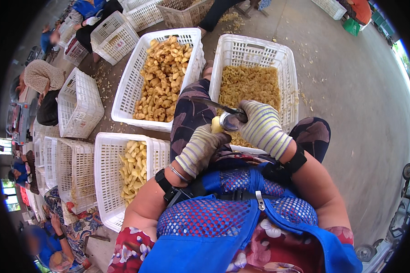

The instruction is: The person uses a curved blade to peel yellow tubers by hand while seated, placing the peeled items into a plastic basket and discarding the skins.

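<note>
In a striped knit glove, my left hand (205,146) grips a peeled piece of ginger (217,125). My right hand (264,126), gloved alike, holds a knife (212,103) with a dark blade pointing left and a round metal tool or cup (228,120) against the ginger; its exact kind is unclear. Below both hands, a white plastic crate (292,82) between my legs holds ginger peelings (251,83). Unpeeled ginger (164,78) fills the crate (128,80) ahead on the left. Peeled ginger (134,169) lies in the crate (106,184) by my left arm.
More white crates (80,105) stand at the left, near several seated people. A brownish crate (182,15) is at the top. Peel scraps (305,99) lie on the concrete floor (355,119). Another person crouches at the upper right beside a green bag (351,26). Wheeled vehicles line the right rim.
</note>
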Demonstrator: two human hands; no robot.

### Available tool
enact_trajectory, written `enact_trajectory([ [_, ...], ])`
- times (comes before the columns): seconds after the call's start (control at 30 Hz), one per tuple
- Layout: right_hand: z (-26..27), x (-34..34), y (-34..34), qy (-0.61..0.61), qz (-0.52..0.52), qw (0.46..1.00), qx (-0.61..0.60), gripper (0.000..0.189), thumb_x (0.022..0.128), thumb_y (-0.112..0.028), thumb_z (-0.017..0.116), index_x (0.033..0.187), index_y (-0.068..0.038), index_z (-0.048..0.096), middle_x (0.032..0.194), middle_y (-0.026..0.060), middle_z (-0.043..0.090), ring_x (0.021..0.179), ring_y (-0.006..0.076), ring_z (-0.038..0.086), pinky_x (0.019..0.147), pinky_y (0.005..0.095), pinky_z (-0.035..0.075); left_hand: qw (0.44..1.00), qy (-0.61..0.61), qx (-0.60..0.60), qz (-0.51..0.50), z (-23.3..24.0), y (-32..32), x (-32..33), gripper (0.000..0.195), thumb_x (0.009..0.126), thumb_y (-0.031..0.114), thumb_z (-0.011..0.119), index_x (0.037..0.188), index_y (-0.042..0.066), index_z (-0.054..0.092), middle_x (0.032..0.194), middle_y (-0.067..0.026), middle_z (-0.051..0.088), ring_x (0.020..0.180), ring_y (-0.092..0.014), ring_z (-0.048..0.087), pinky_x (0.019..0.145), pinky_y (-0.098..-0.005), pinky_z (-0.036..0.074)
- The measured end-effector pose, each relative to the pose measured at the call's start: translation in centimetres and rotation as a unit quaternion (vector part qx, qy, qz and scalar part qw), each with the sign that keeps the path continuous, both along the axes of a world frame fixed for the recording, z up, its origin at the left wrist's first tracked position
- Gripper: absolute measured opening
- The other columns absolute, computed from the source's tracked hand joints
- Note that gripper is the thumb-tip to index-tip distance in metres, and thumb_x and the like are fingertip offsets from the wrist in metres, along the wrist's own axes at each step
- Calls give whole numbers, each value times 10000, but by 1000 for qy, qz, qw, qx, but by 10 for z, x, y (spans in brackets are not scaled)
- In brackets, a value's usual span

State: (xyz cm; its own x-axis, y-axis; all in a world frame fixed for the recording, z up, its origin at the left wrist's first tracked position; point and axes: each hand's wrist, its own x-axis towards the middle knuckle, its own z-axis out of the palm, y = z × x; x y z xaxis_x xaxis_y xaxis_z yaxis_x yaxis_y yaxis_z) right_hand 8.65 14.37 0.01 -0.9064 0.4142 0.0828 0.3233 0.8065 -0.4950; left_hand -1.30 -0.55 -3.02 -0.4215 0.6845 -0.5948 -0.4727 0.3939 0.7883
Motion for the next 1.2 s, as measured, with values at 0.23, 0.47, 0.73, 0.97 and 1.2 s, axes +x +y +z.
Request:
enact_trajectory([
  [0.23,-13,39,96,66,-265,961,37,283,819,-294,697,893,-21,682,692,166,666,581,291,628,585,396,498,998,58,-20,-5,16,-16,6,193,782,100,732,937,52,628,762,12,602,659,-74,531,586,-247,445],
  [0.47,3,36,55,151,-94,948,-263,255,772,-104,757,959,31,647,645,-9,527,605,62,441,540,259,413,974,222,42,21,22,-27,-2,293,748,100,806,973,54,623,832,25,598,761,-74,525,678,-263,481],
  [0.73,47,33,22,107,111,972,-175,170,761,-111,744,865,-30,636,670,102,552,581,237,552,548,341,447,899,432,45,-62,12,-37,-13,373,741,318,823,902,44,627,780,-126,655,690,-260,626,652,-361,499],
  [0.97,56,23,13,64,171,974,-132,157,692,22,645,836,-38,621,766,137,601,673,343,593,577,368,461,905,410,58,-100,31,-36,-8,359,752,327,824,929,65,653,782,-104,675,695,-237,649,649,-351,505],
  [1.2,55,22,9,75,225,970,-62,220,656,-152,704,838,-57,627,784,149,599,744,380,619,618,451,470,877,458,55,-133,27,-35,-8,345,723,283,839,903,56,652,746,-84,670,696,-191,644,641,-322,506],
])
